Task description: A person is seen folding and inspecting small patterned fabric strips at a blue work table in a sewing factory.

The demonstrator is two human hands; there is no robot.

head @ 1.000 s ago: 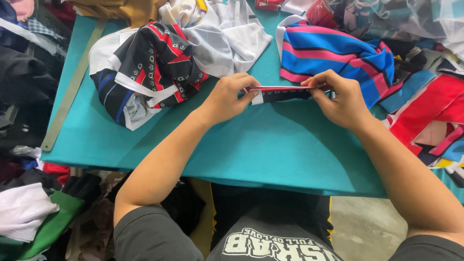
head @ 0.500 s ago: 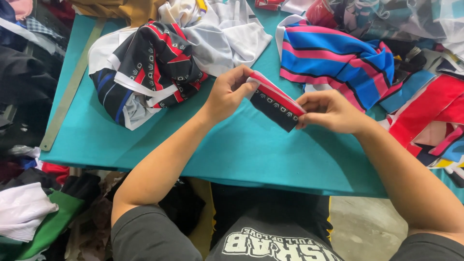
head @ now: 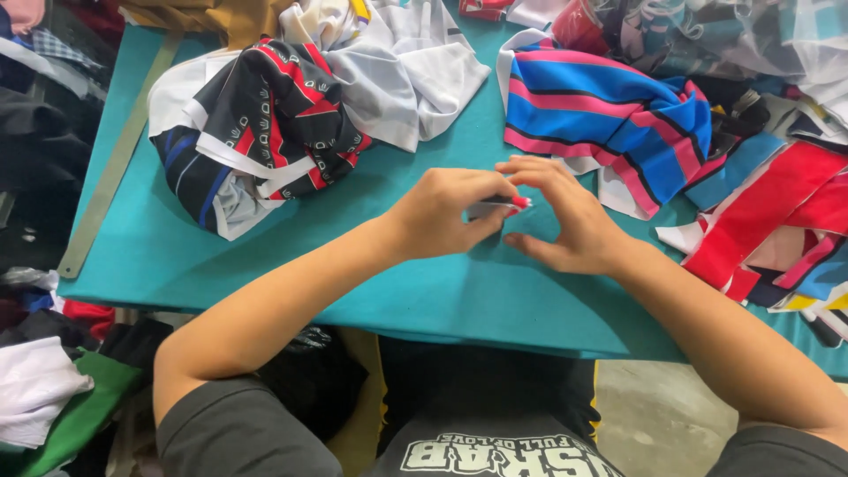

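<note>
Mostly the small strip of cloth [head: 496, 208] is hidden, so only a grey bit and a red tip peek out between the 2 hands. At the left, 1 black, red and white pile [head: 256, 132] lies on the teal surface [head: 265, 265]. Then the left hand [head: 442, 212] pinches the strip tight. Next the right hand [head: 565, 216] touches its red tip with bent fingers; I cannot tell if it grips. At the right lies 1 blue and pink striped cloth [head: 609, 119].

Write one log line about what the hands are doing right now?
left hand: pinching small folded cloth piece | right hand: touching same piece | surface: teal table | nearby: striped blue-pink garment
</note>
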